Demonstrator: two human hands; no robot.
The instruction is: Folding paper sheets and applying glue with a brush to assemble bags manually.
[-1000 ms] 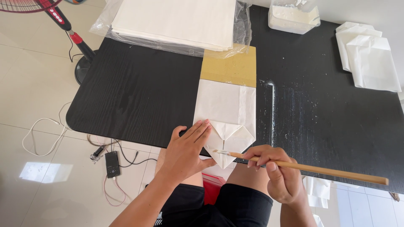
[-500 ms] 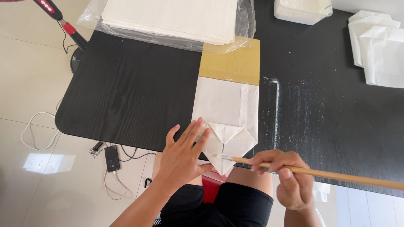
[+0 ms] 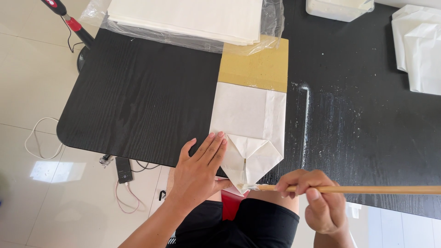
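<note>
Left hand [image 3: 200, 172] flat, fingers [image 3: 216, 144] spread and open, pressing on left edge of folded white paper bag [image 3: 250, 133] at near edge of table [image 3: 138, 96]. Right hand [image 3: 317, 202] closed around wooden brush handle [image 3: 367, 189], thumb and fingers pinching it, bristle tip [image 3: 245, 187] touching pointed bottom flap of bag, right at table's near edge. Bag lying flat, folded end toward the person, other end overlapping yellow-brown cardboard sheet [image 3: 257, 66] further in. Stack of white paper in clear plastic wrap [image 3: 188, 18] at far edge, touching cardboard. More folded white bags [image 3: 420, 50] at far right corner. White container [image 3: 337, 8] at far edge. White smears [image 3: 305, 119] on table just right of bag. Cables and small black device [image 3: 123, 169] on floor below near-left corner.
</note>
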